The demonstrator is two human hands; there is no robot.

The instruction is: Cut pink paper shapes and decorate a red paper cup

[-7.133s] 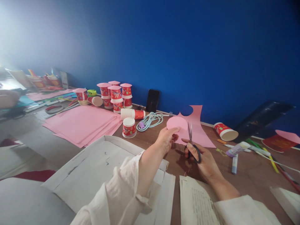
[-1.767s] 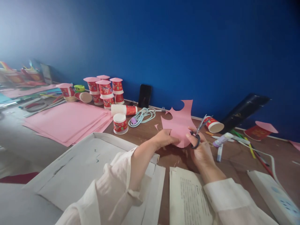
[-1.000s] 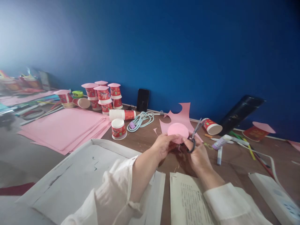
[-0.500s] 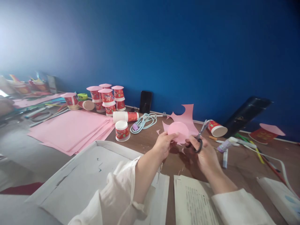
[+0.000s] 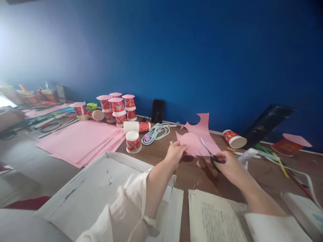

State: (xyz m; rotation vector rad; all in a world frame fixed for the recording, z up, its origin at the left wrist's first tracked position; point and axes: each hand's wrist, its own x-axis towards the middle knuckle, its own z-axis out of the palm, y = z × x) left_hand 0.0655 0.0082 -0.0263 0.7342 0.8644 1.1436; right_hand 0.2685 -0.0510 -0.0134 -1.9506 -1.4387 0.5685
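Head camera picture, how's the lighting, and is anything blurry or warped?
Head view: pale glare washes out the blue wall at left, and it darkens rightward. Head view, far left: red cups look hazy and soft. Head view, lower right: a shadow falls on the table below the right hand; the far-right cup looks stretched.

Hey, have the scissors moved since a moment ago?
Yes, the scissors have swung left: their blades pointed toward the tipped red cup on the right, now toward the pink circle.
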